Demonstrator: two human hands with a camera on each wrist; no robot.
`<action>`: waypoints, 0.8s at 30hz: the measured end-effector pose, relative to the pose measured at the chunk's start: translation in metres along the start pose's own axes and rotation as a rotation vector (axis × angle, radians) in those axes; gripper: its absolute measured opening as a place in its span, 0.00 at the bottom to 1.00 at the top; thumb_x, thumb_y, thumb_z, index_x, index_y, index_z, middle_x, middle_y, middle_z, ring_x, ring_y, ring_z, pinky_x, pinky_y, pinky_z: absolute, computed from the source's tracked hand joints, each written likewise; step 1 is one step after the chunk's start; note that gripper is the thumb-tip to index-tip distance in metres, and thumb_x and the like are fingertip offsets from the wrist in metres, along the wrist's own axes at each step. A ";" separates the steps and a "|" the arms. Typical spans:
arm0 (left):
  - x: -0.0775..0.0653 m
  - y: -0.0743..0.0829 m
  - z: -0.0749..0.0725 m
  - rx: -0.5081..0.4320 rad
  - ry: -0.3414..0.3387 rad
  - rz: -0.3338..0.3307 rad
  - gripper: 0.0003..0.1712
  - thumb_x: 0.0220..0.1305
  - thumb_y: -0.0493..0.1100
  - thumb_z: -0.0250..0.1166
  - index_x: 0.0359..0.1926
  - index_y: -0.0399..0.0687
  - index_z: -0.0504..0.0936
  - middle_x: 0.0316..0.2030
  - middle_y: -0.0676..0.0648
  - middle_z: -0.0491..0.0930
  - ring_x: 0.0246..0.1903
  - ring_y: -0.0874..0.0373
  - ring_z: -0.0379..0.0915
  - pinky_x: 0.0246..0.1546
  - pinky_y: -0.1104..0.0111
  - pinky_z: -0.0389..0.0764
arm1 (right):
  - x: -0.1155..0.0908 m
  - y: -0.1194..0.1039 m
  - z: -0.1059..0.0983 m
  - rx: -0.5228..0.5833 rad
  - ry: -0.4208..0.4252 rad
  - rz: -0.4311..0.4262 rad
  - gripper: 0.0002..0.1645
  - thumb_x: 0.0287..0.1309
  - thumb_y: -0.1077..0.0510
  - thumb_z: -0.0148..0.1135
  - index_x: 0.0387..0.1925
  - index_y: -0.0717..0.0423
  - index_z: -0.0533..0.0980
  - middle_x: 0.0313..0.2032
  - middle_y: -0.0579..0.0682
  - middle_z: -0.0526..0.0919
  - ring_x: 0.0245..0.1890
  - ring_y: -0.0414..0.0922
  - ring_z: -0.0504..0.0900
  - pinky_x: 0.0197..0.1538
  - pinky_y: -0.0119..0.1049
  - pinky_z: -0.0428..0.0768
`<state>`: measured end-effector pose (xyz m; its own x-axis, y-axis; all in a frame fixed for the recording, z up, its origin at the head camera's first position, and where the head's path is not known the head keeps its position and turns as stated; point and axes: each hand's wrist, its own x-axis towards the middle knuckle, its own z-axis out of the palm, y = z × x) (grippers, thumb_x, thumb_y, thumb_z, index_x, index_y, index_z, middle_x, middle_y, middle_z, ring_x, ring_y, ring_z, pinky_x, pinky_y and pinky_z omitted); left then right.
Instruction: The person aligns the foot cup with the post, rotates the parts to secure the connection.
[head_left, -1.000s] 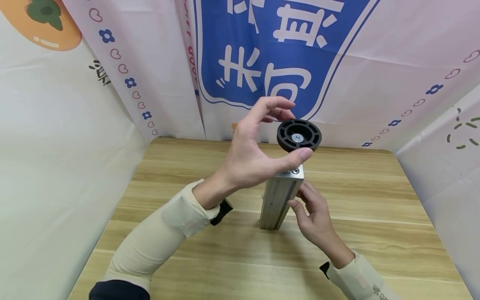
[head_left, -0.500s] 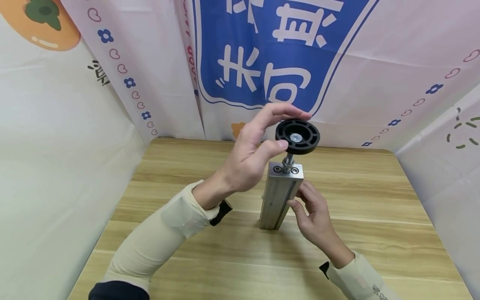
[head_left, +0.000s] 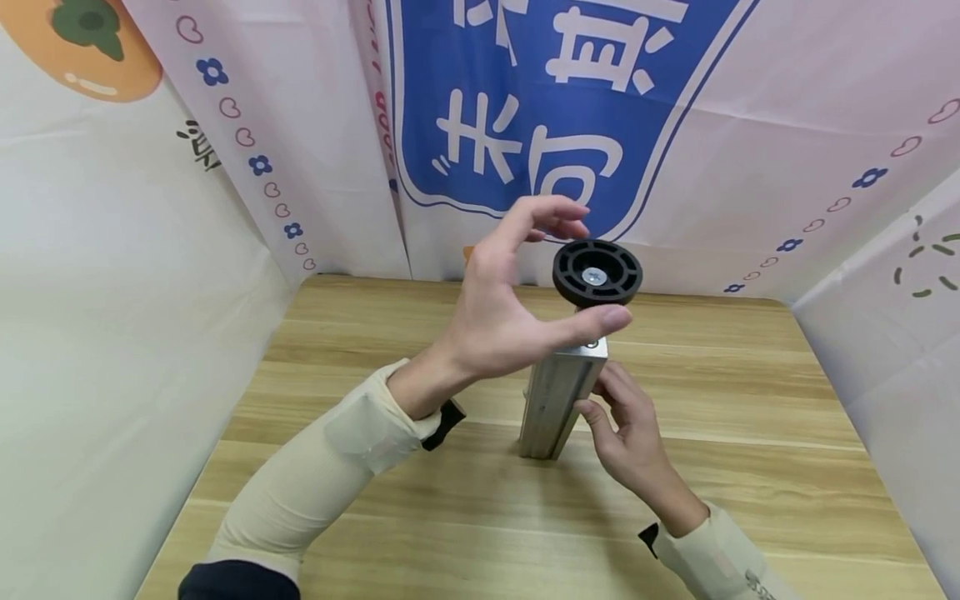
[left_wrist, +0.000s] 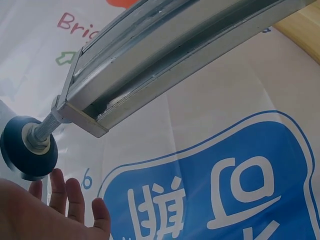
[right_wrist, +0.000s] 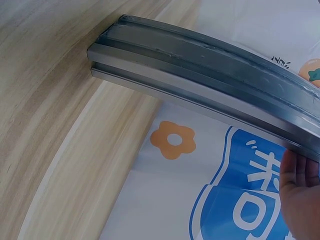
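Note:
An aluminium profile (head_left: pixel 558 404) stands upright on the table. On its top end sits a levelling foot (head_left: pixel 596 283) with a round black base and a screw in the middle. Its threaded stem (left_wrist: pixel 47 127) shows in the left wrist view and is mostly behind my thumb in the head view. Around the foot my left hand (head_left: pixel 498 308) is spread, thumb in front below the disc and fingers behind it, apart from the rim. My right hand (head_left: pixel 633 433) holds the profile's right side, thumb on the near face, other fingers partly hidden behind.
The wooden table (head_left: pixel 750 467) lies under the profile. A printed cloth backdrop (head_left: pixel 750 192) hangs close behind its far edge, and plain white cloth (head_left: pixel 112 333) closes off the left side.
My left thumb swept left along the foot's rim while the fingers reached forward, then thumb and fingers spread back to about where they were. The right hand and profile have stayed still.

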<state>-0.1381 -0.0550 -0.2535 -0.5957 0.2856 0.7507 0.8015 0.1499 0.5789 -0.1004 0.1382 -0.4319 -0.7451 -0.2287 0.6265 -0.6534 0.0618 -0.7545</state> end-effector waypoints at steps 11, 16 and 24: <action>-0.002 0.003 0.000 -0.012 -0.011 -0.004 0.41 0.47 0.41 0.83 0.61 0.34 0.75 0.52 0.40 0.84 0.55 0.55 0.77 0.66 0.62 0.73 | -0.001 -0.001 0.000 0.000 -0.004 -0.010 0.26 0.62 0.79 0.61 0.62 0.72 0.76 0.58 0.46 0.80 0.55 0.36 0.81 0.60 0.28 0.82; -0.002 0.005 0.000 -0.038 -0.022 0.014 0.38 0.50 0.40 0.80 0.60 0.32 0.75 0.53 0.39 0.84 0.57 0.54 0.77 0.66 0.64 0.73 | -0.001 -0.001 0.000 -0.009 -0.008 -0.003 0.25 0.64 0.77 0.61 0.62 0.71 0.76 0.59 0.46 0.80 0.55 0.36 0.81 0.60 0.27 0.82; -0.002 0.004 0.002 -0.121 -0.054 0.015 0.31 0.60 0.42 0.64 0.61 0.29 0.72 0.56 0.35 0.83 0.63 0.50 0.77 0.75 0.61 0.68 | 0.000 -0.003 0.000 -0.009 -0.003 0.028 0.29 0.61 0.80 0.61 0.64 0.71 0.75 0.60 0.45 0.80 0.55 0.36 0.81 0.60 0.27 0.82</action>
<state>-0.1334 -0.0531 -0.2527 -0.5776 0.3380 0.7431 0.7959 0.0308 0.6046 -0.0983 0.1382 -0.4294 -0.7631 -0.2292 0.6043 -0.6332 0.0773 -0.7702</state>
